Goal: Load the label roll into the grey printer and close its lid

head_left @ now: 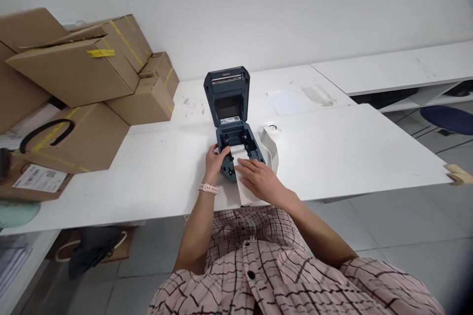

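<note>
White wall [258, 5] behind, white table [162, 157], cardboard boxes [142, 103] piled on the left. Printer [232, 127] sits near the table's front edge, lid [226, 91] tipped up and back. Paper strip [243, 191] runs from the printer's well over its front and down onto the table.

Left hand [215, 160]: clamped on the printer's left side, thumb over the rim. Right hand [261, 177]: fingers laid on the strip; can't tell whether the thumb pinches it from below.

Risks, my read:
- Skew: right hand comes in from one side, so an uneven pull could turn the strip crooked.
- Crease: pressing hard at the front lip could fold it.
- Pinch: a knock could drop the lid, and both hands are within its swing.
- Slide: a tug with a loose left hold could drag the printer toward the edge.
- Snag: curled spare strip [272, 151] stands just beside the printer, near the right hand; a sideways move could catch it.
</note>
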`<state>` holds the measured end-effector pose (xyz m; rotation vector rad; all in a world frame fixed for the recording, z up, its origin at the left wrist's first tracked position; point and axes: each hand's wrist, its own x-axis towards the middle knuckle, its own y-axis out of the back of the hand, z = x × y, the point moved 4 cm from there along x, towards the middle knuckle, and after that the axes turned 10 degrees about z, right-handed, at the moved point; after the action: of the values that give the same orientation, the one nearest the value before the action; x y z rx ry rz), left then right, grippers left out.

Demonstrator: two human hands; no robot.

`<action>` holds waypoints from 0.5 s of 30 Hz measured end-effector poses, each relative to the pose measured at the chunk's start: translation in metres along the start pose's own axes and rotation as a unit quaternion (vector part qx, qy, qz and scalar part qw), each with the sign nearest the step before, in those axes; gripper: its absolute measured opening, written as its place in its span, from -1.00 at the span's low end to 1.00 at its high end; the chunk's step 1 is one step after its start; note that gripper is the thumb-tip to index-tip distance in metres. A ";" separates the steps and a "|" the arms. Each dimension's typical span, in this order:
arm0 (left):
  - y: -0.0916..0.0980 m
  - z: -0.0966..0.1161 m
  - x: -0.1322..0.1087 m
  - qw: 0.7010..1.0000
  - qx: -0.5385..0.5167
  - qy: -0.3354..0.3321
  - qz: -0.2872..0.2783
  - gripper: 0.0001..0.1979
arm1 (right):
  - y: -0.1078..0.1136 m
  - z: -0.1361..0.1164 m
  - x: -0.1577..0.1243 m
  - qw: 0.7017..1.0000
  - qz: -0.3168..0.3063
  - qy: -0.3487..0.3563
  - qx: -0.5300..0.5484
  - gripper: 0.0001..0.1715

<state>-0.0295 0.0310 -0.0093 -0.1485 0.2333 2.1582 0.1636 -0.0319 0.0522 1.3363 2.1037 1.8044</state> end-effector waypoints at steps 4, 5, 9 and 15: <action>0.001 -0.001 0.000 1.000 -0.005 0.003 -0.014 -0.26 | 0.035 0.019 0.017 0.987 0.021 -0.008 0.157 -0.54; 0.001 0.000 0.000 1.000 -0.006 0.003 -0.015 -0.25 | 0.048 0.031 0.031 0.978 0.071 -0.028 0.192 -0.54; 0.004 0.003 -0.001 1.000 0.011 0.017 -0.016 -0.22 | 0.086 0.099 0.120 0.910 0.278 -0.127 0.280 -0.34; 0.002 0.010 -0.004 0.999 0.030 0.018 -0.027 -0.19 | 0.074 0.150 0.238 0.875 0.199 -0.185 0.401 -0.03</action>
<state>-0.0291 0.0294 0.0012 -0.1572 0.3109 2.0947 0.1395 0.2297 0.1778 2.1961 2.5525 0.5683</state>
